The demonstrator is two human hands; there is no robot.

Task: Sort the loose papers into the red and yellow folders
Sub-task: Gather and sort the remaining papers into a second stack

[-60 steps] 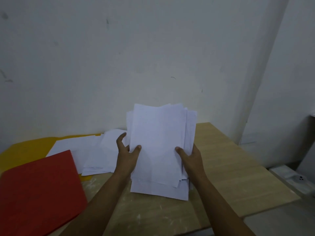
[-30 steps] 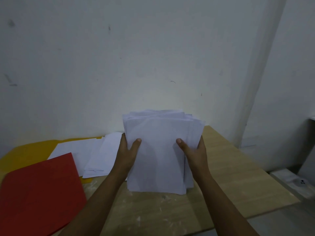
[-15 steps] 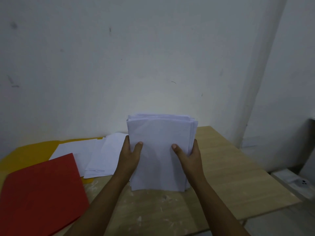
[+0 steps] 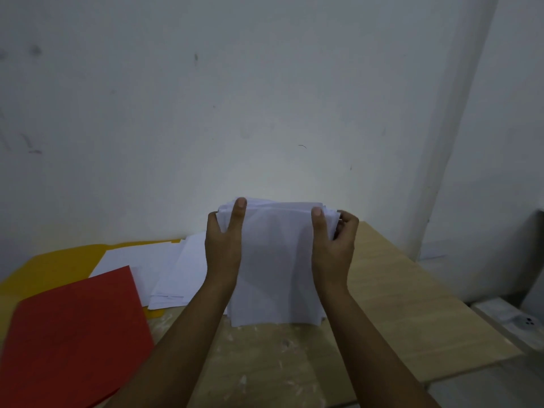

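A thick stack of white papers (image 4: pixel 276 260) stands upright on its bottom edge on the wooden table (image 4: pixel 397 304). My left hand (image 4: pixel 225 248) grips the stack's left side, thumb on the front near the top. My right hand (image 4: pixel 334 248) grips the right side, its thumb on the front and its fingers curled round the edge. The red folder (image 4: pixel 70 340) lies closed at the left front. The yellow folder (image 4: pixel 56 263) lies behind it, with several loose white sheets (image 4: pixel 159 266) on top.
A white wall stands just behind the table. The table's right and front edges are near. A low white box (image 4: pixel 518 322) with a socket sits on the floor at the right.
Both hands have slid up the sides of the stack, from the middle to near the top. The sheets, fanned out two seconds ago, now stand squared on the table.
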